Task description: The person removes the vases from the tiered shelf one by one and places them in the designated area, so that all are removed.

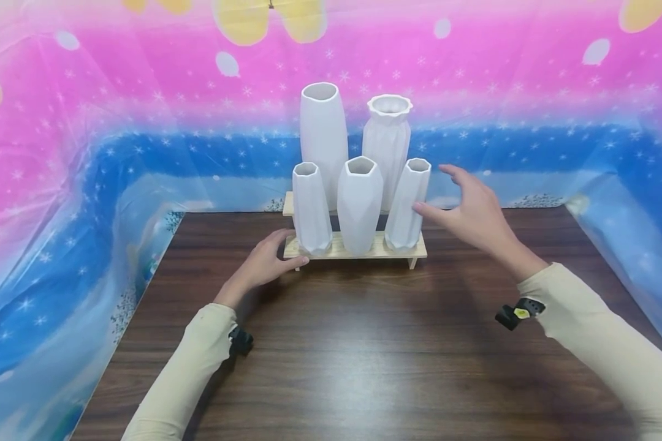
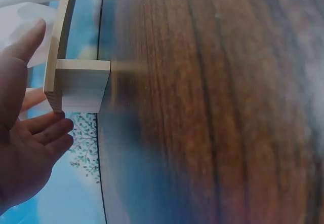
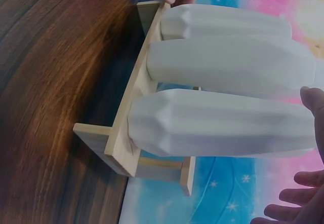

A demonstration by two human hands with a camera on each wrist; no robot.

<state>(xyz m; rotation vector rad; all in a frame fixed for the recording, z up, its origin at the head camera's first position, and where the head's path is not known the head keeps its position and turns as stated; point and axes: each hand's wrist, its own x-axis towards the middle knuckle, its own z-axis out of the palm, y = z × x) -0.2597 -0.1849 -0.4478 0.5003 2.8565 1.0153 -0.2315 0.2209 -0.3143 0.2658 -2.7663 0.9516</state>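
The left hand [image 1: 260, 261], loose-fingered against the stand [image 1: 380, 248], could jolt it, while the spread, empty right hand [image 1: 477, 214] could brush the nearest vase [image 1: 405, 214] over

i see the left hand [image 2: 25, 153] along the left edge of my view, palm turned toward me, thumb raised and fingers loosely extended. its fingertips lie at the end of a pale wooden stand [image 2: 57, 41] — close against the corner, though i can't tell which of them touch. the stand sits sideways on my screen, its long board running upward and a flat leg [image 2: 83, 89] jutting toward the dark brown wood-grain tabletop [image 2: 212, 102]. that tabletop fills the right side, with a soft bluish sheen. beyond the stand is light blue cloth [image 2: 61, 198], printed with a green leafy branch [image 2: 86, 148] — on screen, just below the leg.
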